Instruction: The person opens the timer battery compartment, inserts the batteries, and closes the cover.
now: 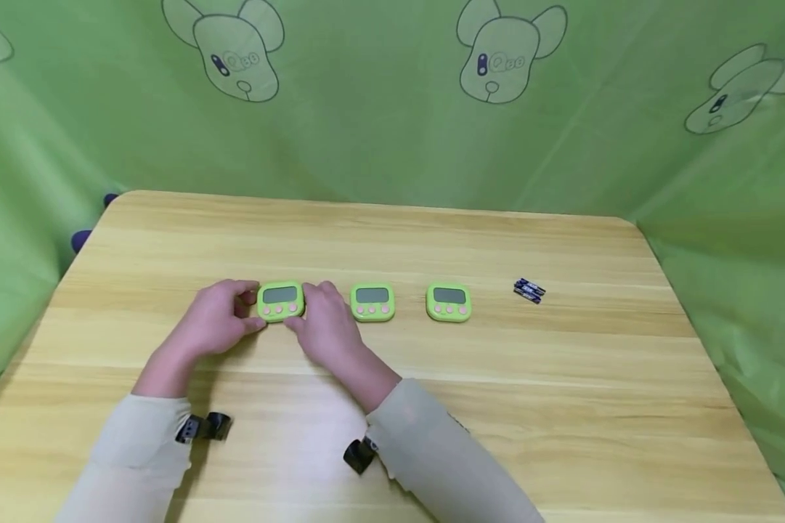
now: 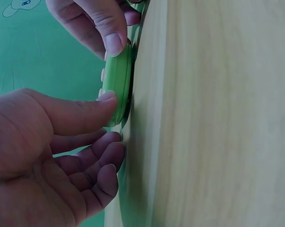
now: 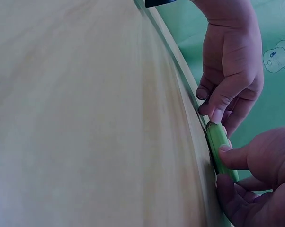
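A light-green digital timer (image 1: pixel 281 302) with a grey screen and three pink buttons lies face up at the left of a row. From its left side my left hand (image 1: pixel 218 316) holds it, thumb at the lower corner and fingers by the left edge. My right hand (image 1: pixel 330 323) grips the right edge, its thumb at the lower right corner. In the left wrist view the timer (image 2: pixel 118 85) shows edge-on, low over the wood, with a thumb at each end. The right wrist view has the same timer (image 3: pixel 218 144) between both hands.
Two matching timers, a middle one (image 1: pixel 372 302) and a right one (image 1: pixel 449 302), continue the row. Farther right lie several dark-blue batteries (image 1: pixel 529 290) in a small group. Green printed curtains (image 1: pixel 379 131) surround the wooden table (image 1: pixel 562 407).
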Tool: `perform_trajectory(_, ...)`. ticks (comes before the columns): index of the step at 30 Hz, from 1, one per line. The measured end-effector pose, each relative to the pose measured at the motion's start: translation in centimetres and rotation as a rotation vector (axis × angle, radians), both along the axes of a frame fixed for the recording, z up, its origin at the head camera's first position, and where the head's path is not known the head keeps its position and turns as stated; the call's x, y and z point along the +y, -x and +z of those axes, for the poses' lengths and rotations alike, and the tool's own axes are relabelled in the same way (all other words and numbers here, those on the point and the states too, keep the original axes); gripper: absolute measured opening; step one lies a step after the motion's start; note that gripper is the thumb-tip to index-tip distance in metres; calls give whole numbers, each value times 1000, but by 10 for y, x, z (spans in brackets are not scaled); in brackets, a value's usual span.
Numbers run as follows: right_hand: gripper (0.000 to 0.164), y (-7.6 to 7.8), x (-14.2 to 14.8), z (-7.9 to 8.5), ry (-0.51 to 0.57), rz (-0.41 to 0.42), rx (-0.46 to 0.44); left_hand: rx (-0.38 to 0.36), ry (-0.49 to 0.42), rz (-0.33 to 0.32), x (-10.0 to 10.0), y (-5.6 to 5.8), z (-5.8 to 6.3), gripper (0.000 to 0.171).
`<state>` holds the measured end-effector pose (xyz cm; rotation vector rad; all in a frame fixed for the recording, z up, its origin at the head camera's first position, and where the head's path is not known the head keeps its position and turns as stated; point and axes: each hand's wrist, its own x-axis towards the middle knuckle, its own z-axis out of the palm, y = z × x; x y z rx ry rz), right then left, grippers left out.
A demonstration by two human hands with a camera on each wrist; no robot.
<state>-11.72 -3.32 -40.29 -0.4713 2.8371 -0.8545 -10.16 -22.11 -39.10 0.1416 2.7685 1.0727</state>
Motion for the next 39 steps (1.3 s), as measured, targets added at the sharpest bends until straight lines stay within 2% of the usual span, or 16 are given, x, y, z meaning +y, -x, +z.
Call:
perform_trajectory(5, 42, 1, 0, 1, -21, 2, 0, -9, -13, -19, 2, 1, 0, 56)
perform_trajectory(11, 46, -2, -2, 0, -45, -5, 1, -9, 12, -42, 3, 0, 1, 54)
perform_trajectory(15, 50, -5, -1, -1, -15, -13, 4, -7, 24, -52, 4, -2, 3, 54)
perform_trajectory(19, 52, -10, 4, 1, 81, -14, 1, 10, 23, -56, 8, -7, 9, 55)
perform_trajectory(27, 55, -27, 32, 12, 350, 23, -49, 56, -2, -77, 26, -21, 22, 61)
perform_trajectory(35, 56, -46, 66, 25, 493, 9, -38, 105, -25, -103, 53, -34, 28, 63)
perform_trajectory(39, 55, -53, 85, 23, 559, -28, -35, 133, -65, -122, 69, -36, 27, 63)
